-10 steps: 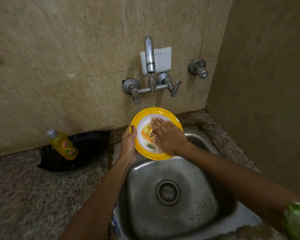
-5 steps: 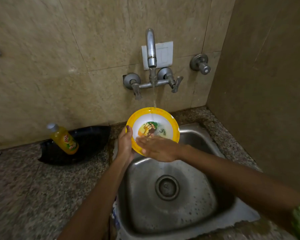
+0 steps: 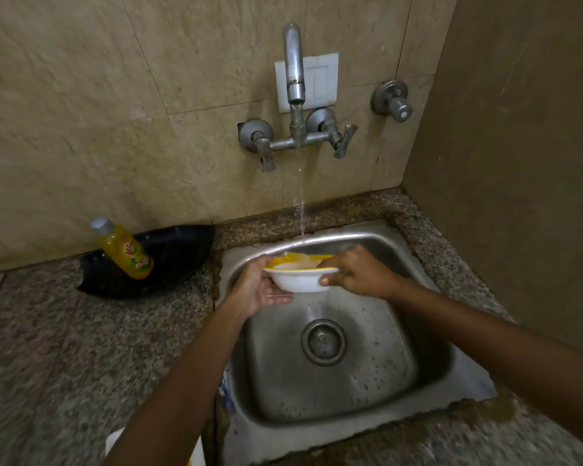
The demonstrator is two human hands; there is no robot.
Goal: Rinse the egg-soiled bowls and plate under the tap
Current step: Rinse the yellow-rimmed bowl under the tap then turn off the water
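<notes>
Water from the tap point(image 3: 294, 62) fell in a thin stream into the bowl point(image 3: 300, 275), which I held level above the back half of the sink point(image 3: 418, 391), clear of the basin floor and the drain point(image 3: 323, 342). My left hand point(image 3: 254, 290) cupped the bowl from below and at its left side, fingers curled under the white wall. My right hand point(image 3: 357, 274) pinched the opposite edge, thumb pressed against the outside and fingers hooked over the yellow rim into the bowl. So the bowl sat between both grips, touching each, with the stream landing near the far-left part of its inside.

Risks, as I judged them: the wet plastic looked slick, and either grip covered only a small part of the rim, so a tilt to pour could have let the bowl slip and drop into the sink. The stream was narrow, so egg residue away from it might have gone unrinsed unless the bowl was turned. I could not tell how much residue remained inside, since the view was nearly edge-on. Splash could also have reached the granite counter point(image 3: 81, 348), where a dish-soap bottle point(image 3: 125, 250) leaned in a black tray point(image 3: 182, 253) well to the left.
</notes>
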